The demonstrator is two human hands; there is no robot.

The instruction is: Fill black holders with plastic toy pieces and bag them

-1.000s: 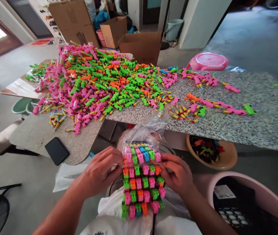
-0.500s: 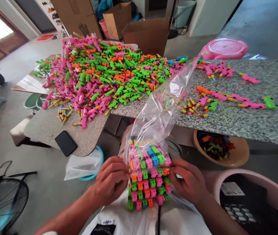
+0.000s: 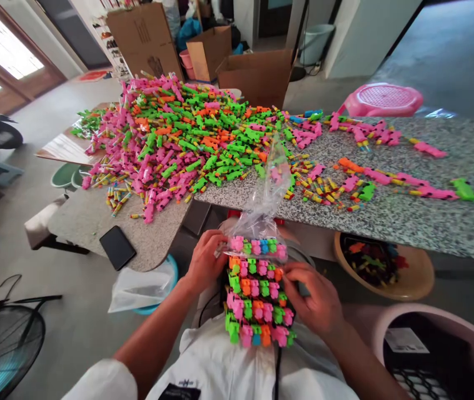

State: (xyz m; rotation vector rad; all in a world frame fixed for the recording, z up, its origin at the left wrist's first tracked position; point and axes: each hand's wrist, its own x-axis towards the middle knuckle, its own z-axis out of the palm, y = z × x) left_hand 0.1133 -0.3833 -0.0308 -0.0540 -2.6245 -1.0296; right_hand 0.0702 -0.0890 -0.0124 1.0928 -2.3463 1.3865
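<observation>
A block of stacked small plastic toys (image 3: 257, 308) in pink, green, orange and blue stands in my lap, its rows of ends facing me. A clear plastic bag (image 3: 257, 214) sits over the far end of the block, its loose part crumpled upward toward the table. My left hand (image 3: 208, 258) is closed on the bag's edge at the block's upper left corner. At the right side my right hand (image 3: 315, 294) pinches near the bag's edge, thumb and fingers against the toys. How far the bag reaches down the block's hidden side, I cannot tell.
A large heap of loose toys (image 3: 186, 133) covers the speckled table (image 3: 420, 222) at left, with scattered ones to the right. A phone (image 3: 117, 247) lies near the table's left corner. Below right stand a tan basin (image 3: 422, 272) and a pink tub (image 3: 380, 328). A fan (image 3: 5, 350) is at lower left.
The bag's tall loose part has sunk and crumpled. My left hand has moved away from me along the block, and more uncovered rows face me. The view has tilted up slightly.
</observation>
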